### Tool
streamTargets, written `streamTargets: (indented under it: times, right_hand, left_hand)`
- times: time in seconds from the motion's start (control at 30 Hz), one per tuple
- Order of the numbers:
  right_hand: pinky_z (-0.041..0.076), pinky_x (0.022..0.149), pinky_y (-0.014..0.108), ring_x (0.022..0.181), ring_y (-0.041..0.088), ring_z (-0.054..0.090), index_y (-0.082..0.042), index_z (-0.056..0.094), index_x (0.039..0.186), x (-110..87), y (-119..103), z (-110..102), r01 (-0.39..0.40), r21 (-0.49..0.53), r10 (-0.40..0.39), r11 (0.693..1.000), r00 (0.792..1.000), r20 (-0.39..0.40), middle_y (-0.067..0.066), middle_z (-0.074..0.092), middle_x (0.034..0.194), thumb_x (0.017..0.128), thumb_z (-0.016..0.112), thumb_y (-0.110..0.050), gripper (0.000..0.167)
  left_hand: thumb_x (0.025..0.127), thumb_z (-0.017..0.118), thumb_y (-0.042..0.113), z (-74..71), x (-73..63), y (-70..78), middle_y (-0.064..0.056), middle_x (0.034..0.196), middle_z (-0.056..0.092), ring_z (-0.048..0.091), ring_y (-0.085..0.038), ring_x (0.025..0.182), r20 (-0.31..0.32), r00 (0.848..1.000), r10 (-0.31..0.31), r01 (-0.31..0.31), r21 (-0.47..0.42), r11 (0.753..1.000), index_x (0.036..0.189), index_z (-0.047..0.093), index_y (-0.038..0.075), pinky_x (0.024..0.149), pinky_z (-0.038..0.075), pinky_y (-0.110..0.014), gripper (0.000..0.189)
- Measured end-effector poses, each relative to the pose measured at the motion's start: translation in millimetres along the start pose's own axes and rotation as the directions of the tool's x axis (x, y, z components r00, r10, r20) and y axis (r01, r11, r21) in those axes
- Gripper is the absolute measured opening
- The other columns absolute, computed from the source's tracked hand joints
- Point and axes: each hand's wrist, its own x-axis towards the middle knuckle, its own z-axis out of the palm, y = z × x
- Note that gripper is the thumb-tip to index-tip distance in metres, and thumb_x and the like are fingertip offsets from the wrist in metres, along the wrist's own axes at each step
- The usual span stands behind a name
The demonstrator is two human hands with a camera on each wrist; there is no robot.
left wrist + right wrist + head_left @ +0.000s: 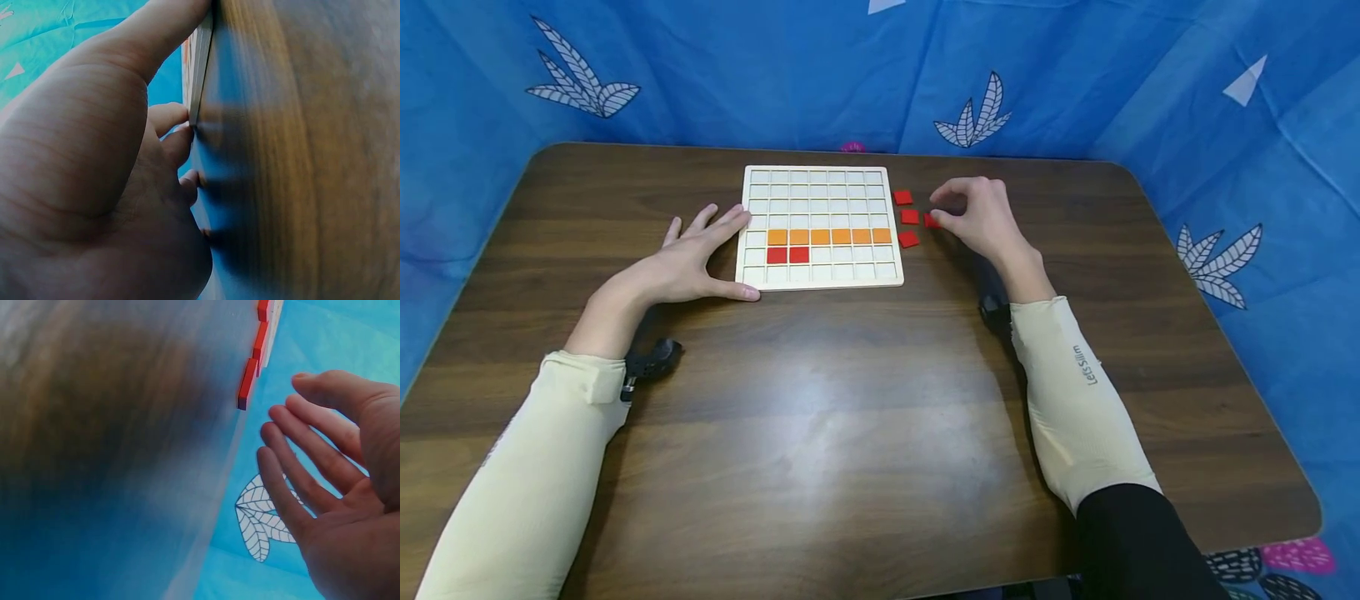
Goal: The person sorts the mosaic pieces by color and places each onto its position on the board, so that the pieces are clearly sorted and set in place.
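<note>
A white grid board (820,272) lies near the table's far side. Several orange tiles (820,237) fill part of one row, and two red tiles (787,255) sit in the row below. With fingers spread, my left hand (681,265) touches the board's left edge and its lower left corner. In the left wrist view, the fingertips (177,142) meet the board's edge (201,69). My right hand (987,218) hovers over a loose red tile (932,221), thumb and fingers apart. The right wrist view shows this hand (331,462) with relaxed fingers and nothing held.
Three more loose red tiles (909,217) lie along the board's right edge. The brown wooden table (850,433) has a blue patterned cloth (760,75) hanging behind it and to its sides. A black wrist camera (655,358) sits under the left wrist.
</note>
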Motion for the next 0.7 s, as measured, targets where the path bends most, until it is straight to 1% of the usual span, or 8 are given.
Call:
streamTargets:
  times: [0.17, 0.33, 0.43, 0.7]
  right_hand:
    - [0.054, 0.106, 0.042, 0.115, 0.028, 0.062, -0.011, 0.072, 0.133, 0.3, 3.1, 0.1, -0.033, -0.005, 0.033, 0.999, 0.998, 0.061, 0.011, 0.072, 0.134, 0.100, 0.074, -0.023, 0.036]
    - [0.053, 0.110, 0.045, 0.119, 0.030, 0.064, -0.009, 0.073, 0.132, 0.5, 3.7, 1.1, -0.037, 0.000, 0.037, 0.999, 0.994, 0.103, 0.013, 0.071, 0.135, 0.098, 0.076, -0.018, 0.035]
    - [0.052, 0.112, 0.045, 0.122, 0.030, 0.063, -0.009, 0.073, 0.132, 0.7, 3.7, 1.9, -0.043, 0.000, 0.043, 0.999, 0.991, 0.127, 0.013, 0.070, 0.136, 0.098, 0.075, -0.014, 0.034]
    - [0.051, 0.111, 0.045, 0.119, 0.029, 0.059, -0.008, 0.076, 0.127, 2.2, 1.2, 4.4, -0.028, -0.007, 0.029, 1.000, 0.989, 0.142, 0.012, 0.072, 0.131, 0.099, 0.074, -0.009, 0.029]
  left_hand:
    - [0.085, 0.082, 0.060, 0.7, -0.7, 0.1, 0.001, 0.179, -0.004, -0.017, -0.035, 0.163, -0.002, 1.000, -0.001, 0.001, -0.008, 1.000, 0.172, 0.006, 0.021, 0.124, -0.020, -0.066, 0.122]
    - [0.085, 0.082, 0.060, 2.3, 0.4, 0.4, 0.001, 0.179, -0.004, -0.017, -0.034, 0.164, -0.005, 1.000, 0.009, -0.009, -0.014, 1.000, 0.172, 0.007, 0.021, 0.124, -0.020, -0.066, 0.121]
    - [0.085, 0.083, 0.060, 3.6, 0.3, 0.0, 0.001, 0.179, -0.003, -0.017, -0.034, 0.164, -0.008, 1.000, 0.010, -0.010, -0.016, 1.000, 0.172, 0.007, 0.020, 0.124, -0.020, -0.066, 0.122]
    - [0.085, 0.083, 0.060, 2.2, -0.3, -0.9, 0.002, 0.179, -0.003, -0.017, -0.033, 0.164, -0.010, 1.000, 0.002, -0.003, -0.018, 1.000, 0.172, 0.007, 0.021, 0.124, -0.020, -0.065, 0.121]
